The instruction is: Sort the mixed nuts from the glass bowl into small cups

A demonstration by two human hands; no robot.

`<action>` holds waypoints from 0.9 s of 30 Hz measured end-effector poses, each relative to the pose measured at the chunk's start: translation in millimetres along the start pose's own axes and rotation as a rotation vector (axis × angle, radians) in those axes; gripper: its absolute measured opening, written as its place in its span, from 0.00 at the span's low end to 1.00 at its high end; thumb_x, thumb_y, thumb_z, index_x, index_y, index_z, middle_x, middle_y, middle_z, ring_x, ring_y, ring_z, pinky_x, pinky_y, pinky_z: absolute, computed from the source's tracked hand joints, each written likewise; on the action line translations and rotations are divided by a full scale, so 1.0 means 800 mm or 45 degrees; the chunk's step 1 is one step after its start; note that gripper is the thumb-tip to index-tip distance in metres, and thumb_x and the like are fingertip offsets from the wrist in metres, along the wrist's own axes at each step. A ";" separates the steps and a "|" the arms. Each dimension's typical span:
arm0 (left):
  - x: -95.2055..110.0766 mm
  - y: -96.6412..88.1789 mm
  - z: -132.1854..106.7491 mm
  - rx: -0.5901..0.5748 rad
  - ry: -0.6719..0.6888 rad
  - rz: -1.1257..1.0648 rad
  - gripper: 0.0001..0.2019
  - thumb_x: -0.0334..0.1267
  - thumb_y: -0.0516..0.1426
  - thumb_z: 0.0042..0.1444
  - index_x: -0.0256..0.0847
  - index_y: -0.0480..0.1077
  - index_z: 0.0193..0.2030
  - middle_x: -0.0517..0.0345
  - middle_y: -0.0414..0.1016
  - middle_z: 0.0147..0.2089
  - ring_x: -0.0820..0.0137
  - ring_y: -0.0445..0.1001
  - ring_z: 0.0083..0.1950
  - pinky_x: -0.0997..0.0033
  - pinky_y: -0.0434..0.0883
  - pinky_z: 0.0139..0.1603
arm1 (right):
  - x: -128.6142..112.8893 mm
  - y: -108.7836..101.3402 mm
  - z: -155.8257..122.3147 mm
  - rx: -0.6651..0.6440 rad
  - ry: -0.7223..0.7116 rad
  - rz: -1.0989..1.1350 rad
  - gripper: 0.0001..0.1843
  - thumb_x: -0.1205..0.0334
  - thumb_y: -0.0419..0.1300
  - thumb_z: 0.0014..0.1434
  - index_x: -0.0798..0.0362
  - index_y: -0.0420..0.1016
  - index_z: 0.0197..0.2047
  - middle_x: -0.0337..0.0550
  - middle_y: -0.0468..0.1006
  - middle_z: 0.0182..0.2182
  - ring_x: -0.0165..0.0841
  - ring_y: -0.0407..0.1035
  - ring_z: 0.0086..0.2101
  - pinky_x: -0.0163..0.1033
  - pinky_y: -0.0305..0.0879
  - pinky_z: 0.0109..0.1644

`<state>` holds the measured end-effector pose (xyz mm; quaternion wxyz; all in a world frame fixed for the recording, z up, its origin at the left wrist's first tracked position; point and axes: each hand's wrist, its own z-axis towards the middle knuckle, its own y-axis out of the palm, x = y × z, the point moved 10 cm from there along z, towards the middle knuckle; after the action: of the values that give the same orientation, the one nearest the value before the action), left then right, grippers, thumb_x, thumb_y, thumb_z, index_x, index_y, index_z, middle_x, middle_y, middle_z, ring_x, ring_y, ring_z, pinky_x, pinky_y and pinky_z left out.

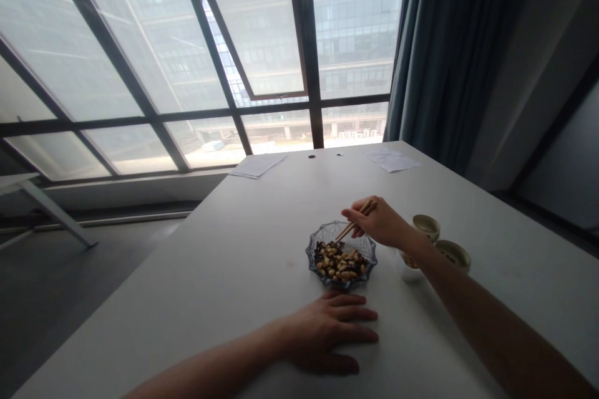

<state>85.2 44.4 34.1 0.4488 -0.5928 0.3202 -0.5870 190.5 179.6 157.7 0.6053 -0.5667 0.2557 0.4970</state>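
Our right hand (377, 221) grips chopsticks (350, 227) narrowly, tips reaching into a glass bowl (327, 234) of peanuts (339, 264). Our open left hand (330, 333) lies flat on the table (187, 280), just near of the bowl.

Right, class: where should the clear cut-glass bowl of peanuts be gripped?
Pinch the scalloped rim of the clear glass bowl on its near side, coming from the front with the left hand flat below it. The flared, shallow shape leaves an edge for the fingers, while the right hand and wooden chopsticks crowd the far side.
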 end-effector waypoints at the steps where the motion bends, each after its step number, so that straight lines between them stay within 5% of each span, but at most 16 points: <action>1: 0.000 0.000 0.000 0.003 0.007 0.001 0.28 0.55 0.57 0.67 0.49 0.64 0.70 0.56 0.62 0.75 0.51 0.58 0.76 0.52 0.56 0.75 | 0.002 0.002 0.001 0.002 0.000 -0.016 0.26 0.43 0.62 0.64 0.53 0.68 0.23 0.44 0.77 0.19 0.39 0.79 0.24 0.35 0.70 0.26; 10: 0.000 0.001 -0.001 0.025 0.027 0.018 0.27 0.55 0.55 0.69 0.48 0.64 0.70 0.56 0.62 0.75 0.53 0.57 0.76 0.53 0.56 0.75 | -0.006 0.001 0.003 0.249 -0.136 -0.252 0.32 0.40 0.51 0.70 0.52 0.68 0.20 0.38 0.65 0.10 0.29 0.60 0.13 0.36 0.57 0.22; 19: -0.001 0.002 -0.002 0.026 0.021 -0.015 0.27 0.54 0.55 0.69 0.49 0.64 0.71 0.54 0.62 0.75 0.52 0.57 0.76 0.52 0.56 0.75 | 0.001 -0.009 0.004 0.305 -0.093 -0.225 0.28 0.47 0.53 0.70 0.52 0.70 0.21 0.41 0.69 0.11 0.31 0.66 0.13 0.34 0.61 0.22; 27: -0.002 0.003 -0.002 0.036 0.016 -0.024 0.27 0.55 0.55 0.69 0.49 0.65 0.71 0.56 0.62 0.75 0.53 0.57 0.76 0.52 0.55 0.75 | 0.007 -0.012 0.004 0.160 -0.071 -0.017 0.26 0.41 0.62 0.64 0.55 0.74 0.26 0.48 0.79 0.20 0.40 0.79 0.23 0.34 0.70 0.24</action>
<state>83.8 44.6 31.3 0.4495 -0.5858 0.3091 -0.5994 200.7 185.5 157.6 0.6499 -0.5154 0.2656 0.4914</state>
